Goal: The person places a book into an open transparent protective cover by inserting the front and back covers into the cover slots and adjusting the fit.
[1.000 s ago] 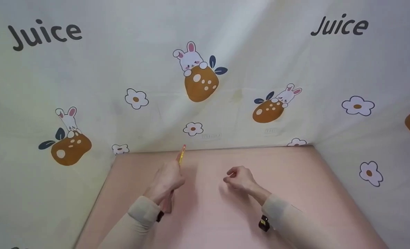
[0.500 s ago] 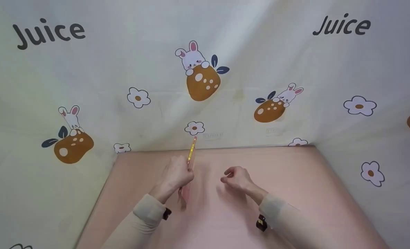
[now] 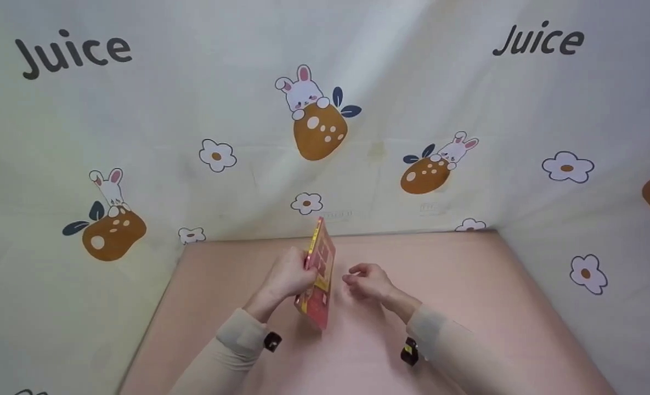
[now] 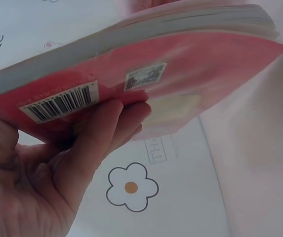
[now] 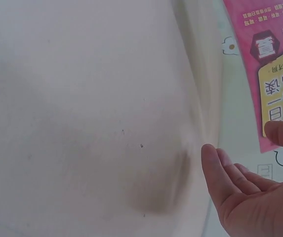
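My left hand (image 3: pixel 289 277) grips a pink-red paperback book (image 3: pixel 325 263) by its yellow spine, holding it on edge above the table. In the left wrist view the fingers of the left hand (image 4: pixel 42 182) lie against the back cover, below a barcode (image 4: pixel 60 101), and the page edges show along the top. The thumb sits on the front cover, seen in the head view. Just right of the book, my right hand (image 3: pixel 374 282) holds nothing, its fingers loosely bent. The right wrist view shows the book (image 5: pixel 269 49) with its printed front cover beyond the right thumb.
A pink tabletop (image 3: pixel 440 274) lies under both hands. Pale cloth (image 3: pixel 237 99) printed with rabbits, fruit and flowers stands behind it and on both sides. A dark wrist camera (image 3: pixel 272 341) is on the left wrist, another (image 3: pixel 410 351) on the right.
My left hand has moved right with the book and turned it, so the front cover, seen edge-on before, now shows. My right hand has shifted slightly left.
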`<state>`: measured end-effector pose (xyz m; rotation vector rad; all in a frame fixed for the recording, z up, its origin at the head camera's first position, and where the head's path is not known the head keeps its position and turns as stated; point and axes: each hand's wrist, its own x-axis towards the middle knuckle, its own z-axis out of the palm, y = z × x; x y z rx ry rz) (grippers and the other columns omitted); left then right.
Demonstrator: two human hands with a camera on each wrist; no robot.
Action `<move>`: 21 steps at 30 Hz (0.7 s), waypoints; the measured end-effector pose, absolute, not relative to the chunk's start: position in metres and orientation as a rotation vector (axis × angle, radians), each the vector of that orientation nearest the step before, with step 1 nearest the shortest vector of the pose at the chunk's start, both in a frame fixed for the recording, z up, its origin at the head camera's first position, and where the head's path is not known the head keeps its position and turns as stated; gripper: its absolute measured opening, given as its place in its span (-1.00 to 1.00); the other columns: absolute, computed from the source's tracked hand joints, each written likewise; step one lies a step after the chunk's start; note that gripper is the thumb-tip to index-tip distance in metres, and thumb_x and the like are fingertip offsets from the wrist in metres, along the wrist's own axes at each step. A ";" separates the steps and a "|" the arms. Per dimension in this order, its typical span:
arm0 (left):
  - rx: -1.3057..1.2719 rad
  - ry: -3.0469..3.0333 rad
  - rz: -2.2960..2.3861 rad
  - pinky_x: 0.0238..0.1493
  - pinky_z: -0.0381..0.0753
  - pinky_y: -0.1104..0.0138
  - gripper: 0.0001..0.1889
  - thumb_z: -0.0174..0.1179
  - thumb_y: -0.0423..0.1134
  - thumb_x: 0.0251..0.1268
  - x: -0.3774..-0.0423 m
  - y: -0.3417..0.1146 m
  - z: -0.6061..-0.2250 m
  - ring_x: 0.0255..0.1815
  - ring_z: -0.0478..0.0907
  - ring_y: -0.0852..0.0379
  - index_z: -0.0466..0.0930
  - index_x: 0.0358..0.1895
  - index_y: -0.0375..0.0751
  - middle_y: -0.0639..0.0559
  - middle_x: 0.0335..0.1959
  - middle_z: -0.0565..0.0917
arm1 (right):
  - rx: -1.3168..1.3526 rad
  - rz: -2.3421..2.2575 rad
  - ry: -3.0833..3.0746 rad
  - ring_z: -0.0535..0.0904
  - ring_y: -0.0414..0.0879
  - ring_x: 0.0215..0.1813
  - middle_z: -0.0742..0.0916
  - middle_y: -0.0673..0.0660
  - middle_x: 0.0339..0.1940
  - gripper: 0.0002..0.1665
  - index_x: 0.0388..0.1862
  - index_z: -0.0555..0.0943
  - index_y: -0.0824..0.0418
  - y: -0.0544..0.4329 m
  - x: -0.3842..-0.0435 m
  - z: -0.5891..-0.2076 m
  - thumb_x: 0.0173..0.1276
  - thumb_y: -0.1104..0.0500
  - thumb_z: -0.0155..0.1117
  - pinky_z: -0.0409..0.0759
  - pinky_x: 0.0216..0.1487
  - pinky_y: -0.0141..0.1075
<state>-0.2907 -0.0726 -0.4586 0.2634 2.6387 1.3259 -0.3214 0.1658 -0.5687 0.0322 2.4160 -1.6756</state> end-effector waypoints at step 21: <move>0.328 2.369 1.688 -0.18 0.91 0.25 -0.65 0.28 -0.26 0.62 -0.294 -0.066 -0.469 -0.22 0.91 0.03 0.70 0.26 -0.45 -0.26 -0.09 0.89 | -0.066 -2.041 1.822 0.89 -0.14 -0.03 0.94 0.04 -0.02 -0.40 0.59 0.53 0.34 0.171 -0.332 -0.559 0.81 -0.01 0.16 0.84 0.04 -0.27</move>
